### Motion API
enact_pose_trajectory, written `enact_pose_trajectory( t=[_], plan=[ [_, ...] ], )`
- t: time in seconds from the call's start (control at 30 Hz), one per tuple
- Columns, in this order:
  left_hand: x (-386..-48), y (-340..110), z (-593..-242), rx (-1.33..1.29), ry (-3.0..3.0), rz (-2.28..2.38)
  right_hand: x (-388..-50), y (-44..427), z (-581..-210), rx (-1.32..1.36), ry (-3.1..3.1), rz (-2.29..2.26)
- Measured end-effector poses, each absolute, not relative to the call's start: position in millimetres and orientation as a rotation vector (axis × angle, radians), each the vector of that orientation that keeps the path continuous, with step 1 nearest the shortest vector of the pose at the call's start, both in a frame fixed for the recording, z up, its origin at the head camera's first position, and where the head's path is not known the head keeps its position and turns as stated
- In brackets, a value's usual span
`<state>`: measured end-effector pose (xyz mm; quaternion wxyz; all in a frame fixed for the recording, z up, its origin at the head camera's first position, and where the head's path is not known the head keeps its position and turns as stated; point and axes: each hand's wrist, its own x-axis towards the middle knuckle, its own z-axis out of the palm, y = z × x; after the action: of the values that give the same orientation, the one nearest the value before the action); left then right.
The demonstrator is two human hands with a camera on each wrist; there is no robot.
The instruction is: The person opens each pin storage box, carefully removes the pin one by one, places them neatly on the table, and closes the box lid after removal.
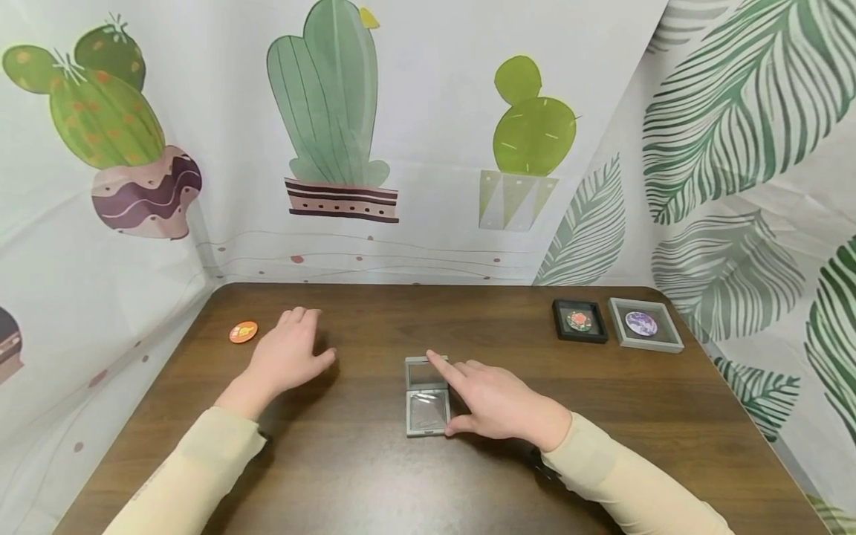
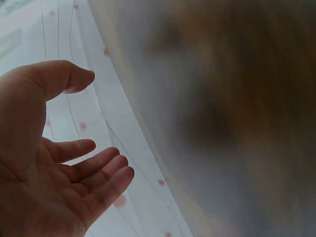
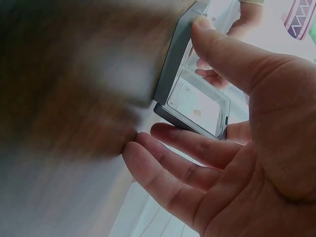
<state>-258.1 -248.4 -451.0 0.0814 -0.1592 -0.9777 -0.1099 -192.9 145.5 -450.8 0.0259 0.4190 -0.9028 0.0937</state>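
Note:
A small grey square case (image 1: 428, 412) with clear panels lies unfolded near the table's middle in the head view. My right hand (image 1: 498, 401) touches it with nearly straight fingers: the thumb at the near right corner, the index finger at the far edge of the lid (image 1: 417, 375). In the right wrist view, the thumb of my right hand (image 3: 232, 133) meets one end of the case (image 3: 173, 59), and the lid (image 3: 197, 106) tilts at an angle to it. My left hand (image 1: 284, 357), empty with relaxed fingers, is right of an orange round badge (image 1: 244, 332); the left wrist view shows its bare palm (image 2: 59, 168).
At the table's back right are a black frame (image 1: 580, 335) holding a floral round piece and a grey frame (image 1: 649, 345) holding a purple one. Printed cloth (image 1: 441, 148) hangs behind the brown table (image 1: 348, 475).

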Motion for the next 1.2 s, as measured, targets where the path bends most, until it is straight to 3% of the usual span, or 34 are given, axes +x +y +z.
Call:
enact_pose_trajectory(
  t=[0.53,1.2],
  plan=[
    [-226,-189,-445,-0.664,-2.889,-0.356,-196,144,-446,1.291,-2.809,0.287],
    [-195,-150,-446,-0.898,-2.915,-0.494,-195,145,-450,1.303,-2.798,0.283]
  ],
)
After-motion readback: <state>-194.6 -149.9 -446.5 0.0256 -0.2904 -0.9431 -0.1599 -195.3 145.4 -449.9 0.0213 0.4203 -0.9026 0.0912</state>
